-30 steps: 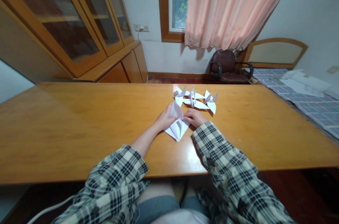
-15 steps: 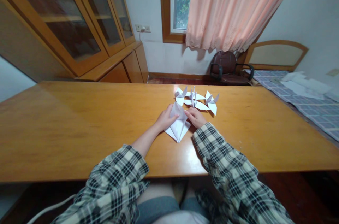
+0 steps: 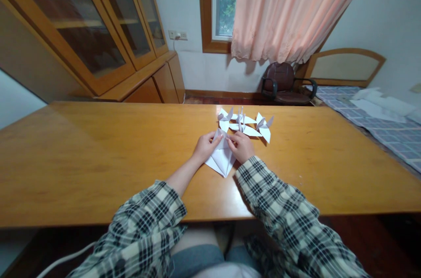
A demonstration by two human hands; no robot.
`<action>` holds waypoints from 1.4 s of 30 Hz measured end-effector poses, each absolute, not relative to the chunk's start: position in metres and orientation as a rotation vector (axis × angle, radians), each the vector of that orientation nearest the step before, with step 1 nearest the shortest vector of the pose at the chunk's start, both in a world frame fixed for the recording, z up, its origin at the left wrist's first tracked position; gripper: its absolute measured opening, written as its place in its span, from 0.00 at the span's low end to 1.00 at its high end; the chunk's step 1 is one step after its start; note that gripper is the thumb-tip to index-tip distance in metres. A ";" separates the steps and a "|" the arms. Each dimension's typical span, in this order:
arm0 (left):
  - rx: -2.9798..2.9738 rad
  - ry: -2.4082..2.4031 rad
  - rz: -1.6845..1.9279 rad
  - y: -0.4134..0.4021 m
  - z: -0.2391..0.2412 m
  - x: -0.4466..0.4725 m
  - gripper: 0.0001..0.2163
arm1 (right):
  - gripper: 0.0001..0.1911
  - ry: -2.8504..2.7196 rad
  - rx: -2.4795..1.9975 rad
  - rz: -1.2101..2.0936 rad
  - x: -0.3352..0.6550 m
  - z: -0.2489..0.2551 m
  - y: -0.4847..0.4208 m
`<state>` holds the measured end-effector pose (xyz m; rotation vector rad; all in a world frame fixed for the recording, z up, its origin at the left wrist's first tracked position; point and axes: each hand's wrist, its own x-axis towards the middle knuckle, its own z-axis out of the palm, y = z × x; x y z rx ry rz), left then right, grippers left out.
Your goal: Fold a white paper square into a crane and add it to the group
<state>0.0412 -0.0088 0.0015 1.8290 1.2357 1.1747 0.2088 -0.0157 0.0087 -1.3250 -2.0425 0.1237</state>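
Note:
A partly folded white sheet of paper [image 3: 221, 160] lies on the wooden table with its lower corner pointing at me. My left hand [image 3: 206, 145] grips its upper left edge, the thumb resting on top. With thumb and forefinger, my right hand [image 3: 241, 146] pinches the paper's upper right part. A crosswise crease shows below the fingertips; the fingers cover some of the upper folds. Just beyond both hands stand several white paper cranes [image 3: 263, 126], wings spread, close together.
The wooden table [image 3: 115, 159] reaches widely to both sides. Behind it are a brown armchair [image 3: 281, 83] and a glass-door cabinet [image 3: 98, 28] on the left. A bed [image 3: 378, 115] with a checked cover stands at the right, a pink curtain [image 3: 289, 10] at the window.
The upper flap of the paper has a new crosswise crease and its top looks lower. My right hand has shifted slightly inward over it; my left hand keeps holding the left side.

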 end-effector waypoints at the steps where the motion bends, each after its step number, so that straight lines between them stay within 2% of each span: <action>1: 1.820 1.230 1.179 -0.008 0.001 0.041 0.17 | 0.13 -2.036 -1.324 0.113 0.208 0.008 -0.016; 21: 1.608 1.200 1.263 0.001 -0.009 0.045 0.14 | 0.20 -2.137 -1.289 -0.073 0.189 0.007 -0.028; 42: 1.330 0.945 1.242 -0.002 -0.001 0.048 0.20 | 0.23 -2.222 -1.203 -0.055 0.184 0.011 -0.034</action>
